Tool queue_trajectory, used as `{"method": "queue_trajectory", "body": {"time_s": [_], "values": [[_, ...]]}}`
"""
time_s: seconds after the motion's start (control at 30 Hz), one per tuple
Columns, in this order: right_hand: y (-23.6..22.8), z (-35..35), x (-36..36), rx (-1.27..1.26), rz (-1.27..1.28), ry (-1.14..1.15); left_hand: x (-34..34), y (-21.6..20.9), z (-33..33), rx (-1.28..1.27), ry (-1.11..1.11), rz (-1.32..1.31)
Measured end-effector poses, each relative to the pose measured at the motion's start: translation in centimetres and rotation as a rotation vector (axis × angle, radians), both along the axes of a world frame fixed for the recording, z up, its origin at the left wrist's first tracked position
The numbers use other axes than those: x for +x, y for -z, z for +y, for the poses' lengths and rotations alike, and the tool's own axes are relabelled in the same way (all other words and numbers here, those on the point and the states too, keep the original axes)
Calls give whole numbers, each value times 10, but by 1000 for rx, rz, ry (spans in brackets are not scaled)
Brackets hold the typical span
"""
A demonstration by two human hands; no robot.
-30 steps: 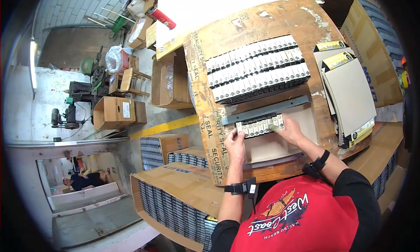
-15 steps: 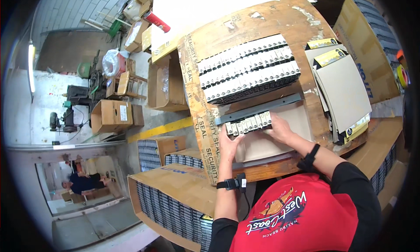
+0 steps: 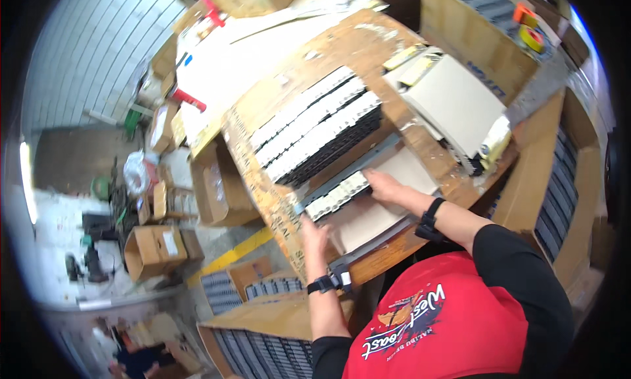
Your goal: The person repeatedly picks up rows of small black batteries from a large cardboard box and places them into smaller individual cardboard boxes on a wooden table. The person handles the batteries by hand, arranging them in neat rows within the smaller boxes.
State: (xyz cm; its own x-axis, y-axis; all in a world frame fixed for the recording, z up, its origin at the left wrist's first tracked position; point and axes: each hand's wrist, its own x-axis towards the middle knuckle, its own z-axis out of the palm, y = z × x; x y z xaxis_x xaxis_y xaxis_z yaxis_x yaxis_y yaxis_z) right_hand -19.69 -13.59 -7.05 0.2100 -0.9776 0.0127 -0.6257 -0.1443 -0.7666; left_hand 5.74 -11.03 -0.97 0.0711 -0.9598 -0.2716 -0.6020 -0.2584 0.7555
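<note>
One white-topped block row (image 3: 337,197), ends gripped by left hand (image 3: 314,232) and right hand (image 3: 386,186): sits kinda 1 o'clock from left, roughly 9 o'clock from right.

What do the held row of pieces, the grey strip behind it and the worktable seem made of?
Held row of pieces: perhaps plastic or metal; pale tops, dark sides, too blurred to settle.
Grey strip: probably painted metal, dull and straight-edged.
Worktable: apparently worn wood, its brown surface scuffed with pale patches.
</note>
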Motion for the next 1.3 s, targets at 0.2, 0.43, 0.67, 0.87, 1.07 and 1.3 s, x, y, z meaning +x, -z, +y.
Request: {"method": "queue_trajectory", "body": {"time_s": [0.2, 0.43, 0.67, 0.87, 1.07, 1.3], "values": [[17, 26, -14, -42, 174, 184, 31, -61, -12, 67, 123, -216], [-114, 121, -116, -6, 277, 232, -93, -122, -12, -166, 251, 363], [-203, 297, -299, 8, 286, 771, -351, -171, 86, -128, 1031, 445], [-189, 422, -489, 414, 523, 1380, -524, -164, 157, 82, 1555, 458], [-103, 439, -580, 750, 651, 1282, -719, -83, 212, -188, 1793, 44], [-107, 413, -590, 964, 635, 1080, -795, -15, 234, -276, 1665, -615]]}}
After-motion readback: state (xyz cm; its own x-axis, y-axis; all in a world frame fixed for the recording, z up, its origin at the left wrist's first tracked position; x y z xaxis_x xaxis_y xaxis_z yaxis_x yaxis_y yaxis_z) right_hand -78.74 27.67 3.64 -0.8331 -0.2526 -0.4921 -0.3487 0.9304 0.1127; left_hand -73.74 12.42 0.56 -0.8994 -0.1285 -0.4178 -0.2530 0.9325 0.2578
